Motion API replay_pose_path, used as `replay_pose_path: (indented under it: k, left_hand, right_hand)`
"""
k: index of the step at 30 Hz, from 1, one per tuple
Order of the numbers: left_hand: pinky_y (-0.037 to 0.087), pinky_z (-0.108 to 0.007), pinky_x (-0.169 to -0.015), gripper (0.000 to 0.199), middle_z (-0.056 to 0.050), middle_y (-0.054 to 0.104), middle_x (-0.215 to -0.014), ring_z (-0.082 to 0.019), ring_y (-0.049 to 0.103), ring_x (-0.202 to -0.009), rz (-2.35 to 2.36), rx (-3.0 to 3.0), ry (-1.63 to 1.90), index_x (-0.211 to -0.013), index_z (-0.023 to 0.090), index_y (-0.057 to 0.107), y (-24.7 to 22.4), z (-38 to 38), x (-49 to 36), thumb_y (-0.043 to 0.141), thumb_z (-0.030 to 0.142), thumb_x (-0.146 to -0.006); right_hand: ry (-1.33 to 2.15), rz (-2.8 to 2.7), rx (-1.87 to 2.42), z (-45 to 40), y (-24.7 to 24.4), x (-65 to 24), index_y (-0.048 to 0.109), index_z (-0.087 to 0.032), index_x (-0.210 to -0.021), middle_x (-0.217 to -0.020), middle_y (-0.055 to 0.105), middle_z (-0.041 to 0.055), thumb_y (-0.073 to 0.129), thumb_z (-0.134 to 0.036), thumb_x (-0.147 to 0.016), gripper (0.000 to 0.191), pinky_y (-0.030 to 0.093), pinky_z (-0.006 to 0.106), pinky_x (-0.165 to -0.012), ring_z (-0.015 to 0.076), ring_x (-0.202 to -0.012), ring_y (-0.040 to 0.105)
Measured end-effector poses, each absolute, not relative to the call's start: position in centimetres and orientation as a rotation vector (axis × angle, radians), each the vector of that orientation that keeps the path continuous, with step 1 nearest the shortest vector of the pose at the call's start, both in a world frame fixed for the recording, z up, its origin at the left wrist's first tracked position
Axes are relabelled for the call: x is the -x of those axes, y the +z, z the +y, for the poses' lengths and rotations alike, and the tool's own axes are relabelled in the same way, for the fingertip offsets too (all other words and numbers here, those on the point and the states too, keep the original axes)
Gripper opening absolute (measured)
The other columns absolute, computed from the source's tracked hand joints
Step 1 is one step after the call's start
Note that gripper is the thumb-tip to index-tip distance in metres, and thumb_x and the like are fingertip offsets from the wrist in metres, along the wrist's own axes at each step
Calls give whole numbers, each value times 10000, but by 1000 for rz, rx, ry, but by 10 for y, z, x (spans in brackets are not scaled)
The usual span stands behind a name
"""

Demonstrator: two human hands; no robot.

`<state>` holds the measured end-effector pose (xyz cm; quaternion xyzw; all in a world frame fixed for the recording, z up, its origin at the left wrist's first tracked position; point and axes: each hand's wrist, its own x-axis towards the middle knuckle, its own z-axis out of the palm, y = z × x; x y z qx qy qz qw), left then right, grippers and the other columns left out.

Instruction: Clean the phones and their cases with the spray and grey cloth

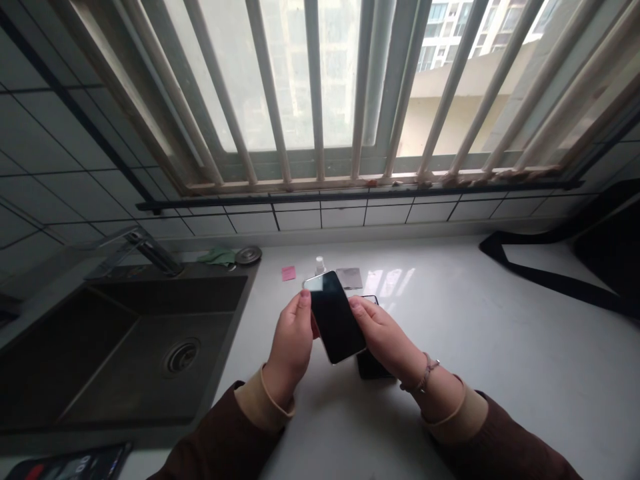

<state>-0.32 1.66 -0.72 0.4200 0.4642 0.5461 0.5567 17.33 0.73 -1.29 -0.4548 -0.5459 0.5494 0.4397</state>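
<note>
A phone (pixel 336 320) with a dark screen is held up above the white counter, tilted to the left at its top. My left hand (pixel 293 337) grips its left edge, thumb near the upper corner. On the right edge my right hand (pixel 383 330) holds it, thumb at the side. Beneath my right hand lies a second dark, flat object (pixel 374 367), partly covered. Behind the phone are a small white-capped bottle (pixel 320 265), a grey square packet (pixel 351 278) and a pink slip (pixel 289 273).
A dark sink (pixel 145 353) with a faucet (pixel 155 250) is at the left. By its back corner lie a metal strainer (pixel 249 255) and a green cloth (pixel 219 257). A black strap (pixel 550 267) lies at the right. Another device (pixel 75 463) is at the lower left.
</note>
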Motion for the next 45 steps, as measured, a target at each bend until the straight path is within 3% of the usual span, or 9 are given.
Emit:
replay_pose_path:
  k: [2,5,8,13,18,22,26,39,45]
  left_hand:
    - [533,-280,-575,543,-58,749,-845,-186,680,-670,1052,-946,1258,-1086,168,717,-7,16,4,610,682,-952]
    - [533,-276,-567,623,-108,781,-915,-196,702,-694,1008,-910,1261,-1110,136,734,-5,16,6,546,713,-971]
    - [546,-288,-614,656,-114,786,-883,-215,725,-727,1039,-903,1312,-1106,119,751,-2,18,7,579,732,-948]
    - [483,-269,-549,618,-42,695,-667,-176,646,-571,1103,-896,1324,-930,142,738,-2,22,9,627,749,-908]
    - [424,-274,-496,623,-9,587,-541,-156,560,-493,1175,-1057,1330,-689,187,627,-6,24,16,572,755,-938]
    - [371,-263,-471,633,8,527,-508,-131,493,-465,1181,-1068,1341,-616,206,543,-4,25,16,548,733,-965]
    - [345,-239,-477,612,24,509,-527,-108,466,-476,1123,-963,1342,-630,193,541,-4,26,14,586,705,-961]
    - [401,-212,-478,562,-10,671,-639,-116,583,-517,1039,-681,1315,-805,132,699,12,22,10,813,682,-782]
    - [509,-242,-602,412,-18,718,-731,-132,646,-618,978,-504,1328,-869,134,727,7,25,11,862,518,-809]
  right_hand:
    - [1315,-1370,1116,9,-13,-174,699,-206,-975,-927,697,51,497,-664,-1034,505,515,308,-721,208,-830,630]
    - [1265,-1422,1117,10,-14,-175,716,-208,-975,-950,710,59,478,-613,-1059,478,499,334,-786,229,-883,629]
    - [1173,-1504,1155,9,-16,-175,697,-223,-912,-863,677,43,464,-609,-1064,475,458,325,-722,223,-808,599]
    - [983,-1634,1211,5,-16,-174,654,-237,-849,-744,607,24,425,-578,-1085,474,381,313,-631,205,-683,538]
    - [836,-1715,1211,2,-13,-171,570,-237,-788,-711,583,10,409,-503,-1110,447,362,308,-622,187,-644,540]
    - [755,-1762,1240,-1,-12,-169,572,-241,-814,-719,595,15,399,-456,-1118,411,357,310,-619,188,-637,547]
    - [622,-1819,1281,-4,-13,-167,581,-246,-837,-742,633,31,398,-416,-1120,377,354,317,-631,199,-648,570]
    - [165,-1943,1256,-9,-13,-162,643,-193,-953,-763,693,48,385,-293,-1140,334,397,313,-622,191,-637,639]
    - [17,-1988,1111,-13,-7,-161,646,-180,-947,-782,693,47,417,-257,-1134,306,411,306,-642,185,-666,640]
